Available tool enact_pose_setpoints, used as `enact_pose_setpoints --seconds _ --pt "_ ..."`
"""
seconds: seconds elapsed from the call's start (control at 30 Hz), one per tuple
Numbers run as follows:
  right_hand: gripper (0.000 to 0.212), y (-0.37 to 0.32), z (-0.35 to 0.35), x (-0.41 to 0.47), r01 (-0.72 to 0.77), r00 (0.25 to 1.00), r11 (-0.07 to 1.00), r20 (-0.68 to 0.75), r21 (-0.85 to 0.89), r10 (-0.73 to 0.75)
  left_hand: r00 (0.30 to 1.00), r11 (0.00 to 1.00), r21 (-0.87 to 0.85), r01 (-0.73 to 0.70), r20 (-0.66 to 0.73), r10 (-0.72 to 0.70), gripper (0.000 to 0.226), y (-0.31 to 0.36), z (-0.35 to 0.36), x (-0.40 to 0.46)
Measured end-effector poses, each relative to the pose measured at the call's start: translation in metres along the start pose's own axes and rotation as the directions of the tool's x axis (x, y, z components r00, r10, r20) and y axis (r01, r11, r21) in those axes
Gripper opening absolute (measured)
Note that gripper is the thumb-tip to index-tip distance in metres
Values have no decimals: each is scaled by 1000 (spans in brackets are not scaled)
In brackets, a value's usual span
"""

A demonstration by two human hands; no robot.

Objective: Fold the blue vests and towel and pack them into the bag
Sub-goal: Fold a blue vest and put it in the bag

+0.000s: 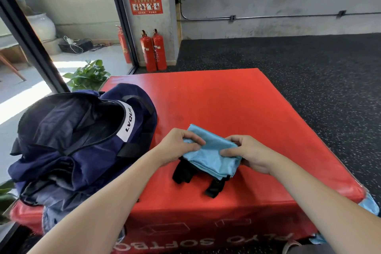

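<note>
Light-blue mesh, folded into a thick wad, is the vest [212, 154], and it lies on the red box [237, 109] between the two hands, near the box's front edge. The left hand [177, 146] grips the wad's left end, thumb on top and fingers curled over the far side of the fold. The right hand [249, 153] holds the right end, thumb pressed on the top layer and fingers tucked under the edge, so the cloth spans from one grip straight to the other. Black straps [198, 177] stick out from under the vest toward the front, touching the box. The navy bag [82, 140] sits at the box's left corner, well clear of the vest, its mouth unzipped and gaping. More light-blue cloth [369, 205] hangs off the box's right front corner, apart from both hands; what it is cannot be told.
</note>
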State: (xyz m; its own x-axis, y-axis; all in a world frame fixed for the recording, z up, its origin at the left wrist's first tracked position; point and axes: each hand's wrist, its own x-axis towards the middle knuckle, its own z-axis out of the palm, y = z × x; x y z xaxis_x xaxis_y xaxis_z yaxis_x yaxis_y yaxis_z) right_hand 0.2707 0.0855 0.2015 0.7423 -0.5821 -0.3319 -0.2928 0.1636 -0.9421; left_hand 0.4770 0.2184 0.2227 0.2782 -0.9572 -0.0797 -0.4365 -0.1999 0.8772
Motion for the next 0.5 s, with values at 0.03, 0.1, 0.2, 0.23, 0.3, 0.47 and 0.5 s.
enact_pose_setpoints --seconds 0.03,0.1,0.2,0.23,0.3,0.47,0.5 --pt "37 -1 3 -2 -10 1000 1000 -13 25 10 999 1000 3 -11 -42 11 16 0 -2 -4" --pt "42 -3 10 -6 -12 1000 998 -16 55 13 990 1000 -14 -21 -137 19 17 -2 -10 -14" --pt "44 -8 28 -13 60 997 995 -48 76 -56 957 999 -27 -25 -288 16 17 -7 -24 -33" --pt "45 -10 36 -14 105 991 991 -91 81 -98 947 999 -18 -31 -320 23 18 -8 -28 -42" --pt "44 -15 54 -17 201 966 972 -189 117 -177 935 999 -5 -52 -351 47 22 -9 -35 -59" --pt "29 -34 105 -30 385 898 919 -263 83 -353 910 994 3 -108 -402 100 39 -13 -53 -101" --pt "25 -38 114 -32 416 885 908 -254 50 -391 898 992 -5 -127 -425 113 41 -16 -58 -109"
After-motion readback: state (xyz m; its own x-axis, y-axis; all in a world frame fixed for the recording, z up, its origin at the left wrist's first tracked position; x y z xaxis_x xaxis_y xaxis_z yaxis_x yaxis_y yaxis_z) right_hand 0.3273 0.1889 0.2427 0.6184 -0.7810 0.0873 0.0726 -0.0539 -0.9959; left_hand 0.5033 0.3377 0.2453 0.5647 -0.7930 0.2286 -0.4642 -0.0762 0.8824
